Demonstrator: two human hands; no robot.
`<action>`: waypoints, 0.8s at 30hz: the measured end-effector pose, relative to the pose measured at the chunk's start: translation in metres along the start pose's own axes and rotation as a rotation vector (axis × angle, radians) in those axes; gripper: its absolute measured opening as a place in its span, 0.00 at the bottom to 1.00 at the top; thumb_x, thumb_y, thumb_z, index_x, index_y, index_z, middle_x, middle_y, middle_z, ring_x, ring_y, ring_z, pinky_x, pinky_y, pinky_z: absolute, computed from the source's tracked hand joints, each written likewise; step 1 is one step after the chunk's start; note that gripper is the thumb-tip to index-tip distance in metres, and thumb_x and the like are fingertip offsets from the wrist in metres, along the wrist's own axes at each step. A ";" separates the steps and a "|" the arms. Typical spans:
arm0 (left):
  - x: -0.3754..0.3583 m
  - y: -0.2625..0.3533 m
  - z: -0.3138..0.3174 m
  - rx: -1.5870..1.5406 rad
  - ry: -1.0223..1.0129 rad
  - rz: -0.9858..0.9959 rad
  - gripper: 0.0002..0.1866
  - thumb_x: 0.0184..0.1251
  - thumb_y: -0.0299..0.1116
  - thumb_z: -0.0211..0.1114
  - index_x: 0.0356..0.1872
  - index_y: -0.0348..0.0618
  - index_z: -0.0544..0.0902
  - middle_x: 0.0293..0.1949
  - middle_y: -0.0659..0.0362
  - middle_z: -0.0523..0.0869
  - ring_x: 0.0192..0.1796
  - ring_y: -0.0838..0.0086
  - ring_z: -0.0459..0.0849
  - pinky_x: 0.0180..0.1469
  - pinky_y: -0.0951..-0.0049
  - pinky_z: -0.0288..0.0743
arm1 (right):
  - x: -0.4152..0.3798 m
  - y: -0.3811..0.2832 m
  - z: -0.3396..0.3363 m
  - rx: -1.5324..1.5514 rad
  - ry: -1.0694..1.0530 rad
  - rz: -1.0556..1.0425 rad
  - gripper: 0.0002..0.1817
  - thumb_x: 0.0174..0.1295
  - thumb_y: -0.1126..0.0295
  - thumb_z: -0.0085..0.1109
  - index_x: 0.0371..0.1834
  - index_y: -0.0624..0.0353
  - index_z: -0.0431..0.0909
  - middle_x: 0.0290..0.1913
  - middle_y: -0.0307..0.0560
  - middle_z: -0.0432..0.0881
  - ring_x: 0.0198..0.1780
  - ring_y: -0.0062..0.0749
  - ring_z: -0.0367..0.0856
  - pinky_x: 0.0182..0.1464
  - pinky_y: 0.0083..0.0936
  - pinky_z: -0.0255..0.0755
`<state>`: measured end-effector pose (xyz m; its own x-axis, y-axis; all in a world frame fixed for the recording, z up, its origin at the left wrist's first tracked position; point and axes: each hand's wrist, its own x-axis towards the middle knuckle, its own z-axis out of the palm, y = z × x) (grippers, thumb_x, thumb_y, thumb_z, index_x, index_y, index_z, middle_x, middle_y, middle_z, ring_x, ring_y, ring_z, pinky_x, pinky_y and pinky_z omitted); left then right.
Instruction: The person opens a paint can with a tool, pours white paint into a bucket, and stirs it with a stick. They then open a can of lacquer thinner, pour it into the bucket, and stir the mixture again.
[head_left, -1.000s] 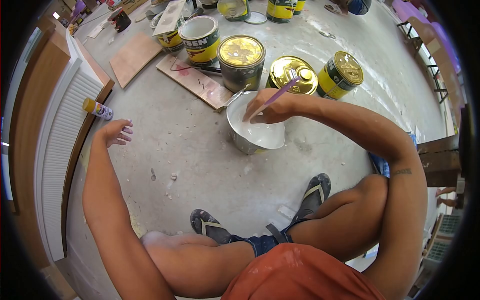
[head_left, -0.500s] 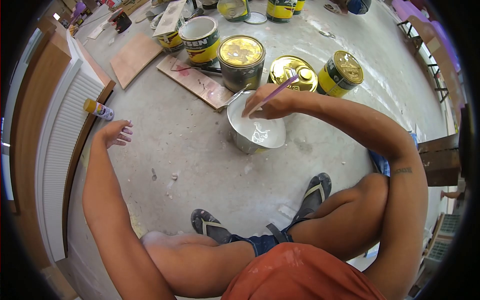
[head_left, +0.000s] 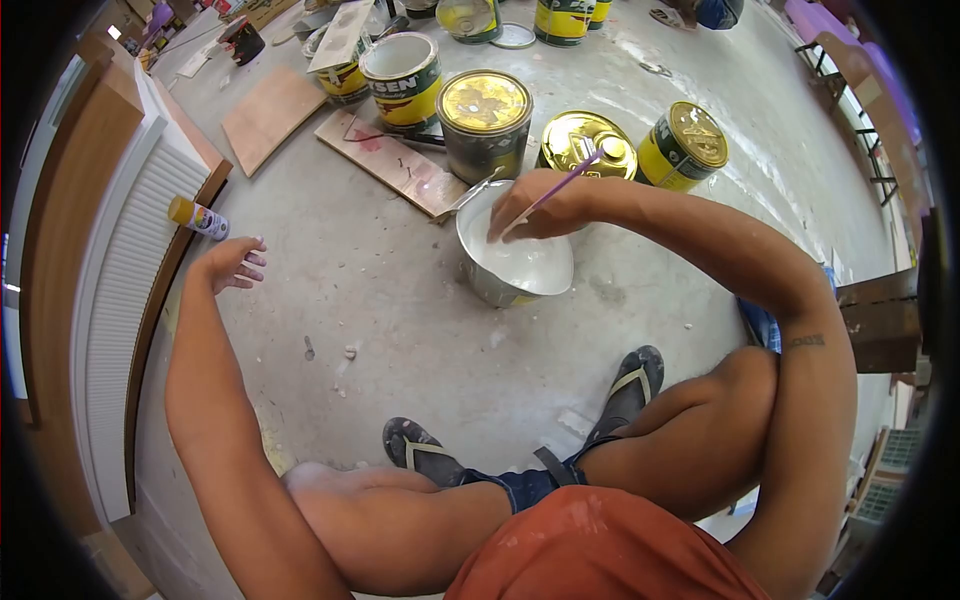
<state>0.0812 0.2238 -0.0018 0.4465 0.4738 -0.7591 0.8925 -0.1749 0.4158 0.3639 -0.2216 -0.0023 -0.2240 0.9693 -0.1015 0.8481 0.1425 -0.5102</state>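
My right hand [head_left: 540,208] is closed around a thin stick with a purple end [head_left: 570,180], probably a paintbrush, though its lower tip is hidden. The hand is over the mouth of a metal can [head_left: 490,290] that holds glossy white paint [head_left: 525,265]. The can's rim is bent out of round. Far to the left, my left hand [head_left: 238,264] hangs with its fingers apart and holds nothing; whitish smears mark the fingertips. Just beyond it, a small bottle with a yellow cap [head_left: 200,217] stands by the white ribbed panel.
Several paint cans stand ahead, among them an open can [head_left: 400,80], a gold-lidded can [head_left: 485,120] and a shiny gold-topped tin [head_left: 588,140]. A paint-stained board [head_left: 390,165] and a plywood piece [head_left: 270,120] lie on the floor. A white ribbed panel [head_left: 125,290] edges the left.
The purple-ended stick has shifted slightly and leans a little more to the right within my right hand. The glare on the white paint's surface has changed. My left hand stays nearly still.
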 end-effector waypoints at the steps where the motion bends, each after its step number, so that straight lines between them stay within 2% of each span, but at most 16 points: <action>1: -0.001 0.000 0.000 -0.003 0.002 -0.003 0.26 0.74 0.52 0.54 0.61 0.42 0.74 0.52 0.54 0.79 0.51 0.61 0.83 0.56 0.57 0.76 | -0.001 0.002 0.003 0.154 -0.011 -0.083 0.12 0.61 0.71 0.63 0.47 0.56 0.87 0.47 0.51 0.87 0.45 0.47 0.86 0.48 0.36 0.78; 3: -0.002 0.001 0.000 0.007 0.009 -0.003 0.26 0.75 0.51 0.53 0.61 0.42 0.74 0.52 0.54 0.79 0.51 0.61 0.83 0.56 0.57 0.76 | -0.005 0.006 -0.001 0.238 -0.121 -0.073 0.12 0.61 0.71 0.64 0.48 0.59 0.87 0.47 0.52 0.88 0.46 0.47 0.86 0.50 0.35 0.77; 5: -0.002 0.000 0.000 0.007 0.010 -0.010 0.25 0.75 0.51 0.53 0.62 0.42 0.74 0.52 0.54 0.79 0.51 0.61 0.83 0.56 0.57 0.76 | -0.009 0.009 -0.011 0.285 -0.358 0.271 0.13 0.60 0.71 0.66 0.48 0.56 0.88 0.46 0.50 0.88 0.46 0.46 0.86 0.49 0.34 0.78; 6: -0.002 0.000 0.000 0.013 0.010 -0.011 0.25 0.75 0.51 0.53 0.62 0.42 0.74 0.52 0.54 0.79 0.51 0.61 0.83 0.56 0.57 0.76 | -0.010 0.008 -0.020 0.199 -0.361 0.302 0.12 0.59 0.70 0.67 0.47 0.54 0.88 0.44 0.48 0.89 0.46 0.44 0.86 0.48 0.34 0.78; 7: -0.002 0.000 -0.001 0.014 0.010 -0.011 0.25 0.75 0.51 0.53 0.62 0.42 0.74 0.52 0.54 0.79 0.51 0.61 0.83 0.56 0.57 0.76 | -0.008 0.007 -0.026 0.199 -0.360 0.302 0.12 0.59 0.70 0.67 0.47 0.54 0.88 0.44 0.48 0.89 0.46 0.44 0.86 0.48 0.34 0.78; 9: 0.000 0.000 0.000 0.013 0.008 -0.033 0.25 0.75 0.50 0.53 0.62 0.42 0.74 0.52 0.53 0.79 0.51 0.61 0.83 0.55 0.57 0.76 | -0.004 0.005 -0.035 -0.188 -0.254 0.228 0.12 0.59 0.67 0.67 0.46 0.52 0.88 0.44 0.46 0.89 0.46 0.43 0.86 0.47 0.35 0.78; 10: 0.001 0.000 0.000 0.018 0.006 -0.030 0.25 0.75 0.50 0.53 0.62 0.42 0.74 0.52 0.53 0.79 0.51 0.61 0.83 0.55 0.57 0.76 | -0.002 0.012 -0.026 -0.233 -0.127 0.180 0.10 0.60 0.69 0.64 0.44 0.47 0.89 0.42 0.44 0.89 0.43 0.42 0.87 0.42 0.36 0.78; 11: 0.001 -0.001 0.000 0.016 0.006 -0.022 0.25 0.74 0.51 0.53 0.61 0.42 0.74 0.51 0.54 0.79 0.50 0.61 0.83 0.56 0.56 0.75 | -0.001 0.014 -0.020 -0.231 -0.124 0.184 0.10 0.60 0.69 0.64 0.44 0.47 0.89 0.42 0.44 0.89 0.43 0.42 0.87 0.42 0.36 0.78; 14: -0.001 0.002 0.001 0.016 0.015 -0.005 0.25 0.74 0.51 0.53 0.60 0.42 0.74 0.50 0.54 0.79 0.50 0.61 0.82 0.56 0.56 0.75 | 0.003 0.002 -0.006 0.034 -0.001 -0.055 0.10 0.64 0.69 0.62 0.46 0.56 0.88 0.45 0.49 0.88 0.46 0.45 0.85 0.48 0.36 0.77; 15: -0.004 0.002 0.002 0.014 0.025 0.002 0.25 0.74 0.51 0.53 0.60 0.42 0.74 0.50 0.54 0.79 0.51 0.61 0.82 0.56 0.55 0.75 | 0.001 0.002 -0.005 0.035 -0.001 -0.058 0.10 0.64 0.69 0.62 0.46 0.56 0.88 0.45 0.49 0.88 0.46 0.45 0.85 0.48 0.36 0.77; 17: -0.008 0.004 0.003 0.015 0.027 0.000 0.26 0.74 0.51 0.53 0.61 0.42 0.74 0.51 0.53 0.79 0.51 0.61 0.83 0.56 0.56 0.75 | -0.003 0.002 -0.005 0.265 -0.279 0.052 0.11 0.63 0.70 0.64 0.47 0.57 0.88 0.46 0.49 0.88 0.47 0.44 0.86 0.50 0.35 0.77; 18: -0.009 0.004 0.002 0.019 0.025 0.002 0.26 0.74 0.50 0.53 0.62 0.41 0.73 0.53 0.53 0.79 0.51 0.61 0.83 0.56 0.57 0.75 | -0.005 0.001 -0.009 0.330 -0.351 0.162 0.11 0.62 0.71 0.65 0.47 0.55 0.88 0.46 0.47 0.88 0.47 0.43 0.86 0.50 0.33 0.77; 19: -0.009 0.003 0.002 0.015 0.026 0.000 0.26 0.74 0.50 0.53 0.62 0.41 0.73 0.53 0.53 0.79 0.51 0.61 0.83 0.56 0.57 0.75 | -0.006 0.001 -0.015 0.328 -0.354 0.159 0.11 0.62 0.71 0.65 0.47 0.55 0.88 0.46 0.47 0.88 0.47 0.43 0.86 0.50 0.33 0.77; 21: -0.008 0.003 0.001 0.022 0.016 -0.010 0.26 0.75 0.50 0.53 0.62 0.41 0.73 0.53 0.52 0.79 0.51 0.61 0.83 0.56 0.57 0.75 | -0.008 0.002 -0.029 0.124 -0.403 0.268 0.12 0.61 0.71 0.66 0.47 0.53 0.88 0.47 0.46 0.89 0.47 0.41 0.86 0.49 0.33 0.77; 23: -0.007 0.003 0.002 0.020 0.018 -0.019 0.26 0.75 0.50 0.53 0.63 0.41 0.73 0.53 0.52 0.79 0.51 0.61 0.83 0.56 0.57 0.75 | 0.000 0.004 -0.031 -0.043 -0.383 0.221 0.12 0.60 0.70 0.66 0.48 0.52 0.88 0.47 0.46 0.88 0.46 0.41 0.86 0.48 0.33 0.78; 24: -0.007 0.005 0.002 0.018 0.019 -0.029 0.26 0.75 0.50 0.53 0.63 0.41 0.73 0.53 0.52 0.79 0.52 0.61 0.83 0.57 0.57 0.75 | 0.003 0.001 -0.029 -0.153 -0.293 0.217 0.12 0.61 0.70 0.65 0.48 0.52 0.88 0.47 0.46 0.88 0.46 0.42 0.86 0.47 0.33 0.78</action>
<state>0.0822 0.2176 0.0043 0.4196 0.4954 -0.7606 0.9059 -0.1761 0.3851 0.3784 -0.2124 0.0219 -0.1406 0.8852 -0.4435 0.9475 -0.0097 -0.3196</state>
